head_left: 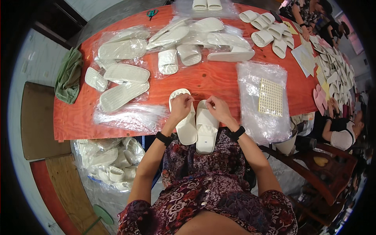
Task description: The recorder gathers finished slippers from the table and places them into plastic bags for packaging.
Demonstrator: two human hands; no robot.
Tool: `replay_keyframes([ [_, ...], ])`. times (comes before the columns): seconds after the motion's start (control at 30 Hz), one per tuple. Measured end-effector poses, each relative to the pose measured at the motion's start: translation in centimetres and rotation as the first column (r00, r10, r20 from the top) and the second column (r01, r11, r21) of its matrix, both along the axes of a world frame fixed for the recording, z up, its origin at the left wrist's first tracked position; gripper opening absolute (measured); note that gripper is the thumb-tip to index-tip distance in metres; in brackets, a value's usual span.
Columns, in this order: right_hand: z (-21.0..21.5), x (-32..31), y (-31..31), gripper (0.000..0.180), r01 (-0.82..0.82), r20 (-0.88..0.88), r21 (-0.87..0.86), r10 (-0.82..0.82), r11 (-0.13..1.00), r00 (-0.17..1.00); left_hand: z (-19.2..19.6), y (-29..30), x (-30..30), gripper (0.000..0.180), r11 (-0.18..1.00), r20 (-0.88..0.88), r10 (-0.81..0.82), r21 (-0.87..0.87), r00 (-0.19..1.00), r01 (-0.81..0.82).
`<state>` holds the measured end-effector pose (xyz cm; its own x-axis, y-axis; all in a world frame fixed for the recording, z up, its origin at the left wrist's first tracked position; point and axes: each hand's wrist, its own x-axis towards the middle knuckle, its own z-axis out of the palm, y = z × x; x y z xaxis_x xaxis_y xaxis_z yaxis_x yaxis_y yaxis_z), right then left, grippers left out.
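A pair of white slippers sits side by side at the table's front edge, their soles reaching over it toward my lap. My left hand [181, 108] is over the left slipper [186, 131], fingers pinched together. Above the upper part of the right slipper [206, 131], my right hand [219, 108] is also closed in a pinch. A thin pale strand [197, 100] seems to run between the fingertips of both hands; its ends are hidden. To the left lies a bunch of clear thin plastic strands [131, 117].
Bagged white slippers [123, 49] cover the table's far left and middle. Clear bags [248, 102] carry a yellow sticker sheet [270, 97] at right. Loose slippers [262, 38], green scissors [152, 14] and a green cloth [69, 76] lie farther out. Other people work at right, near a wooden chair [325, 168].
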<state>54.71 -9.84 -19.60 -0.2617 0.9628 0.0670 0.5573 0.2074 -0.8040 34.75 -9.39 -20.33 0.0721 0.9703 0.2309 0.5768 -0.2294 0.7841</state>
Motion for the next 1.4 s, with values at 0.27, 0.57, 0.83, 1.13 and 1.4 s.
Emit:
replay_keyframes([
  [0.27, 0.7, -0.2, -0.6, 0.015, -0.059, -0.158, 0.015, 0.061, 0.998, 0.986, 3.1, -1.2, 3.0, 0.010, 0.978, 0.086, -0.205, 0.046, 0.975, 0.202],
  [0.57, 1.7, -1.5, -1.4, 0.009, 0.014, -0.349, -0.054, -0.032, 0.998, 0.937, 2.3, -2.4, 3.5, 0.011, 0.996, 0.267, 0.004, -0.090, 0.964, 0.020],
  [0.83, 1.6, -1.7, -1.7, 0.009, 0.086, -0.271, -0.007, -0.085, 0.996, 0.959, 1.1, -2.3, 3.8, 0.006, 0.995, 0.354, 0.042, -0.103, 0.934, -0.005],
  [1.13, 0.1, -1.5, -1.7, 0.010, 0.034, -0.184, 0.069, -0.021, 0.997, 0.983, 1.2, -2.9, 4.0, 0.007, 1.000, 0.204, -0.004, 0.017, 0.979, 0.001],
  [1.4, -0.1, -0.1, -0.9, 0.009, -0.074, -0.220, -0.039, 0.063, 0.997, 0.973, 0.4, -2.3, 4.4, 0.006, 0.994, 0.209, -0.079, 0.095, 0.975, 0.060],
])
